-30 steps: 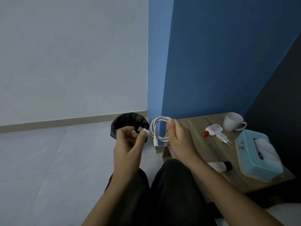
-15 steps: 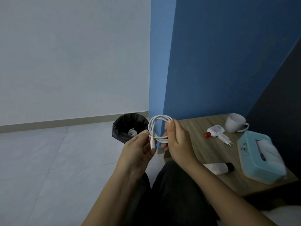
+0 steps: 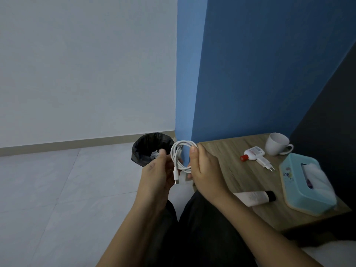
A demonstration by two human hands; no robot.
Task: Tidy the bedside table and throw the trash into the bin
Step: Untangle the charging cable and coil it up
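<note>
So both hands are up in front of the knees, wrapped around a coiled white charging cable [image 3: 181, 157]: the right hand [image 3: 206, 170] pinches the loop with the thumb on top, and the left hand [image 3: 158, 174] grips the other side, with one plug end dangling down between them. The bin [image 3: 146, 149] with its black liner sits on the floor just behind the left hand, some white trash inside. Over on the wooden worktop [image 3: 227, 160] there's a white mug [image 3: 277, 143], a small red-capped bottle [image 3: 252, 153], a white plug adapter [image 3: 265, 163], a tube [image 3: 254, 197] with a black cap, and a teal tissue box [image 3: 306, 184].
</note>
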